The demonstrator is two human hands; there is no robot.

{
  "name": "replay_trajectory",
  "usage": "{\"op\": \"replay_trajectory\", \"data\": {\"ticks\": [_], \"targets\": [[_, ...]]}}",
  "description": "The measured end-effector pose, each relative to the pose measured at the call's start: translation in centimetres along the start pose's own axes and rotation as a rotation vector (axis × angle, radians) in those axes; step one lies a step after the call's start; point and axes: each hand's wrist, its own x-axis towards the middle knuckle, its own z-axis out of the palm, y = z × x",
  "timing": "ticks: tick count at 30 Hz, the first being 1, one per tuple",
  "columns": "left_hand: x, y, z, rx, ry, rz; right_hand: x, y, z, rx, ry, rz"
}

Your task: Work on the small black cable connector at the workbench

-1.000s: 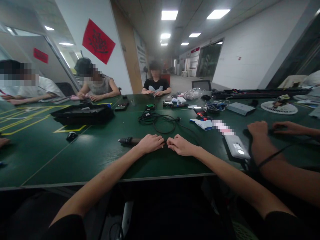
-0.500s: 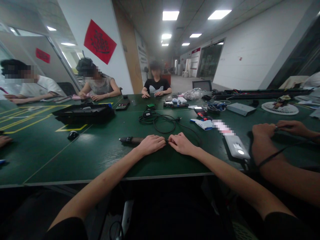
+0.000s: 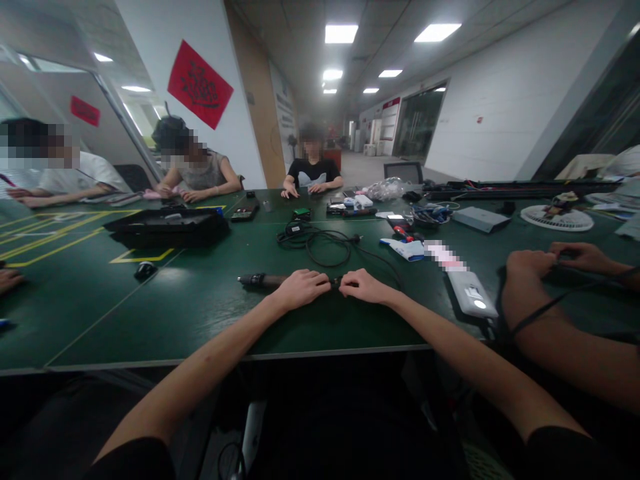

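Note:
A dark rod-shaped tool (image 3: 260, 281) lies on the green table (image 3: 200, 307), its tip pointing left. My left hand (image 3: 301, 288) is closed over the tool's right part. My right hand (image 3: 364, 287) is closed just to the right of it, fingers pinched at the tool's end where a black cable (image 3: 325, 248) runs off toward the far side. The two hands nearly touch. What the right fingers grip is mostly hidden.
A co-worker's forearms and hands (image 3: 530, 267) rest at the right beside a white-grey device (image 3: 473, 295). A black case (image 3: 167, 228) and a mouse (image 3: 145, 269) lie left. Small tools and boxes crowd the far middle. Other people sit along the far edge.
My hands stayed on the tool, shifting only slightly; my right hand drew a little closer to the tool's end. The co-worker's hands at the right moved a little.

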Motion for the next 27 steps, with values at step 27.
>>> {"op": "replay_trajectory", "data": {"ticks": [27], "targets": [[-0.2, -0.1, 0.3, -0.169, 0.044, -0.165, 0.0, -1.6, 1.1, -0.149, 0.1, 0.074]]}}
